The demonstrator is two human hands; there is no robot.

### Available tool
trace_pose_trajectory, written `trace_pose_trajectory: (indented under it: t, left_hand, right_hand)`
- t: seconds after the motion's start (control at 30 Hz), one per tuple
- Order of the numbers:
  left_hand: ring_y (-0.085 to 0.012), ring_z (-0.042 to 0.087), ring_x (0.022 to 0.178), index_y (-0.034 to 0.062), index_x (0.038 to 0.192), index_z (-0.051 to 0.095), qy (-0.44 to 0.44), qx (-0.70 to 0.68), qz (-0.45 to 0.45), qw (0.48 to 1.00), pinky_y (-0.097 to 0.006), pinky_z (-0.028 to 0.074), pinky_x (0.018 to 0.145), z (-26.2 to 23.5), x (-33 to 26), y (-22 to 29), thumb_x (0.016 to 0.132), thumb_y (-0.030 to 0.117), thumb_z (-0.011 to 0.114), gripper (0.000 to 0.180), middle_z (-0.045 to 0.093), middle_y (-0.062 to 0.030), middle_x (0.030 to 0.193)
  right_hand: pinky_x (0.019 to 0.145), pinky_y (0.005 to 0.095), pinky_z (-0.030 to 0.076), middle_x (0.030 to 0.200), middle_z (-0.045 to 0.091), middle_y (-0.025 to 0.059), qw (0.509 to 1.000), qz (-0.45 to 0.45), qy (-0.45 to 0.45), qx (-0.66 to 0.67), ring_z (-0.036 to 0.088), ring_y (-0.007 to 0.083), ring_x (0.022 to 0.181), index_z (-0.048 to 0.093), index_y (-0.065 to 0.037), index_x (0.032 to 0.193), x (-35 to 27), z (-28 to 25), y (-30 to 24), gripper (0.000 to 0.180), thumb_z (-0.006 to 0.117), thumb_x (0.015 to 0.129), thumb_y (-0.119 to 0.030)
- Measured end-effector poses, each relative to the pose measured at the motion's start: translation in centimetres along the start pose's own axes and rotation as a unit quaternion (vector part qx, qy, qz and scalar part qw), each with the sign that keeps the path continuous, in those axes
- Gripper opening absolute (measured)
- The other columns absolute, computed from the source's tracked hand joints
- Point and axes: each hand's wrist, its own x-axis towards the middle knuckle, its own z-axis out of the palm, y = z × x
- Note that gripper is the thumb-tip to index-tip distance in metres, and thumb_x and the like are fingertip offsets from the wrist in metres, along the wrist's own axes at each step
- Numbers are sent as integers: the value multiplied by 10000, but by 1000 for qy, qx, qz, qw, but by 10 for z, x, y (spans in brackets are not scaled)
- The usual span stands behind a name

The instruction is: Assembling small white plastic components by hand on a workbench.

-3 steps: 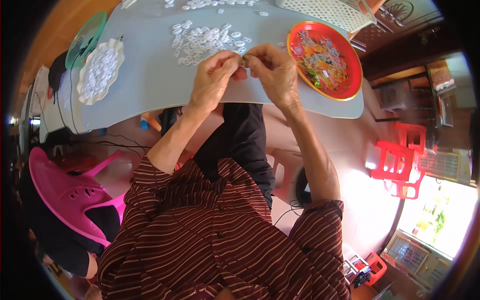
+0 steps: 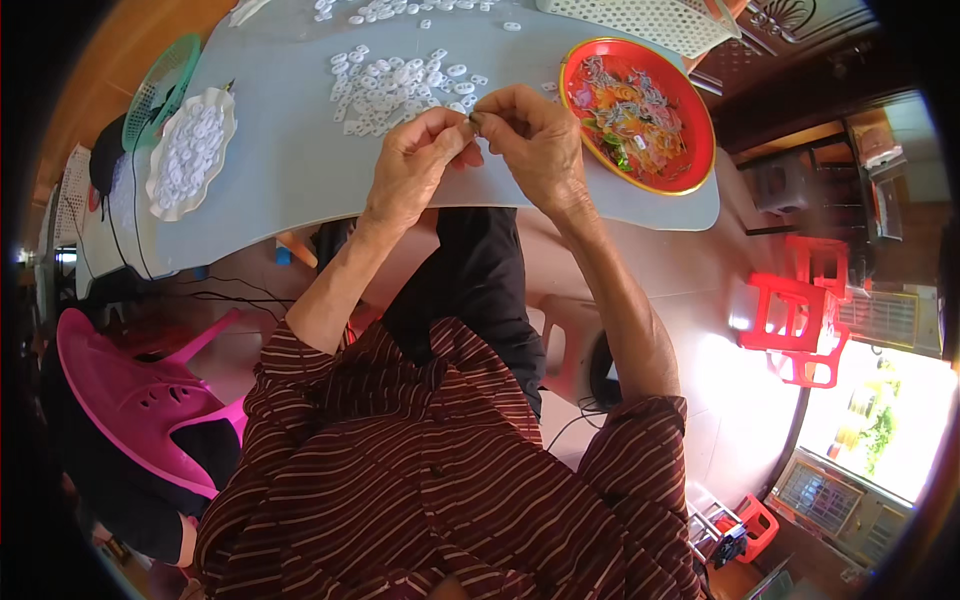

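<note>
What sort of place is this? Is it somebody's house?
Probably a room in a home, maybe a small workshop: there's a pink plastic chair, red plastic stools and a blue-gray table with small white pieces heaped on it.

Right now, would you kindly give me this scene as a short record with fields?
Left hand: fingers pinched, close against the right hand
Right hand: fingers pinched
Between hands: a tiny item, dark, too small to identify
Table: grey
Beyond hands: loose pile of white pieces
Table left: pale dish full of white pieces
Table right: red tray, gold rim, small grey pieces inside
Far right edge: white basket, perforated
Floor left: pink chair
</note>
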Motion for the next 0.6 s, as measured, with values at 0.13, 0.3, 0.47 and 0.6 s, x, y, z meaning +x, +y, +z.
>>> trace_pose_trajectory:
  t: [0.13, 0.3, 0.47, 0.6]
  left_hand:
    - [-78, 537, 673, 7, 878, 613, -58, 43, -19, 997, -212, 420, 638, -4, 4, -1, 898, 186, 573, 184, 598, -16, 706]
    - [-84, 531, 674, 11, 864, 616, -63, 91, -36, 993, -221, 425, 663, -4, 1, 4, 892, 110, 546, 124, 587, -19, 708]
    - [-82, 528, 656, -7, 848, 590, -62, 141, 12, 988, -233, 446, 654, 0, 0, 2, 881, 127, 538, 147, 566, -16, 665]
    - [-82, 528, 653, -8, 850, 588, -62, 124, 4, 990, -233, 447, 649, -2, 0, 3, 880, 126, 539, 146, 565, -19, 663]
  right_hand:
    - [549, 237, 472, 673, 645, 56, 999, -21, 0, -24, 595, 81, 601, 641, 0, 852, 8, -13, -4, 74, 623, 802, -51]
    - [591, 327, 506, 692, 653, 150, 955, -101, 83, -265, 650, 225, 606, 667, 8, 821, 44, -93, 7, 131, 616, 781, -106]
    - [645, 380, 514, 621, 629, 154, 908, -34, -39, -417, 645, 283, 615, 682, 6, 763, 56, -115, 27, 192, 621, 731, -173]
    - [657, 380, 515, 615, 627, 156, 916, 19, -55, -397, 643, 292, 616, 689, -2, 764, 58, -108, 19, 191, 625, 726, -178]
